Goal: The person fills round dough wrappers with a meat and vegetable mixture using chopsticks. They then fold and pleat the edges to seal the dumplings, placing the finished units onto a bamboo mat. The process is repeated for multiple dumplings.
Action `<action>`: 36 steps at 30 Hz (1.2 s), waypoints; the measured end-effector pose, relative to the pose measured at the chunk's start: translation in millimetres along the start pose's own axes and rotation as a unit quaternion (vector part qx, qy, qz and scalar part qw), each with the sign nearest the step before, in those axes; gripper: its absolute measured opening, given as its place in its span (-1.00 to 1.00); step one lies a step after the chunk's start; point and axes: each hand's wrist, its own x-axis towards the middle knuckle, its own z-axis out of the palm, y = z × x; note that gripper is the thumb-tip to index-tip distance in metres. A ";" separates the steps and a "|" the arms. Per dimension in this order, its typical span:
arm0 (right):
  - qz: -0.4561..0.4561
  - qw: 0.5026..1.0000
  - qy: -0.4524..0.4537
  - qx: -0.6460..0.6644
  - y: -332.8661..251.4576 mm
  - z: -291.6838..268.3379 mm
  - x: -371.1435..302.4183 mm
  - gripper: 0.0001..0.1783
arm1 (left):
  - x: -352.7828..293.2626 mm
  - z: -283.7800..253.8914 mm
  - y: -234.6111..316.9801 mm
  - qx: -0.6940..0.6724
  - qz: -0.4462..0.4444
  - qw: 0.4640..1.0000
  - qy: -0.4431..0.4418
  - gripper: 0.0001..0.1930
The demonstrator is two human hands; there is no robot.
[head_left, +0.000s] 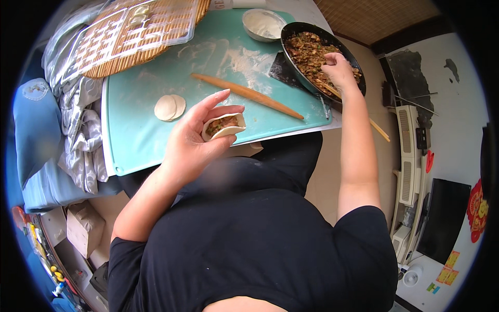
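My left hand (pixel 193 136) is cupped around a dumpling wrapper (pixel 238 122), which curves up around a mound of minced filling (pixel 221 125). My right hand (pixel 340 71) hovers over a black pan (pixel 360 78) of brown and green chopped filling (pixel 306 52). Its fingers are loosely bent, with nothing visible between them. A pair of chopsticks (pixel 380 130) slants from the filling over the pan's near rim, passing beneath my right wrist. On the turquoise mat (pixel 140 140), two round wrappers (pixel 166 107) overlap left of my left hand. A wooden rolling pin (pixel 249 95) lies diagonally beyond it.
A metal bowl of flour (pixel 263 25) stands at the back, left of the pan. At the far left, a clear divided tray (pixel 150 34) with a few dumplings (pixel 139 14) sits on a woven straw mat (pixel 99 70). Loose flour (pixel 244 60) dusts the turquoise mat.
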 end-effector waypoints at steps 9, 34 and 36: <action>0.135 0.978 -0.108 0.115 -3.3 -6.6 -3.8 -0.78 | -0.6 -3.4 -5.9 0.009 0.004 1.000 0.002 -0.35; -0.308 0.897 -0.253 0.190 -169.2 14.5 -133.4 -0.67 | -0.7 2.6 -9.9 0.097 0.064 0.993 0.033 -0.21; -0.310 0.894 -0.257 0.198 -171.8 16.1 -134.2 -0.71 | -1.6 2.1 -9.3 0.101 0.065 0.992 0.029 -0.20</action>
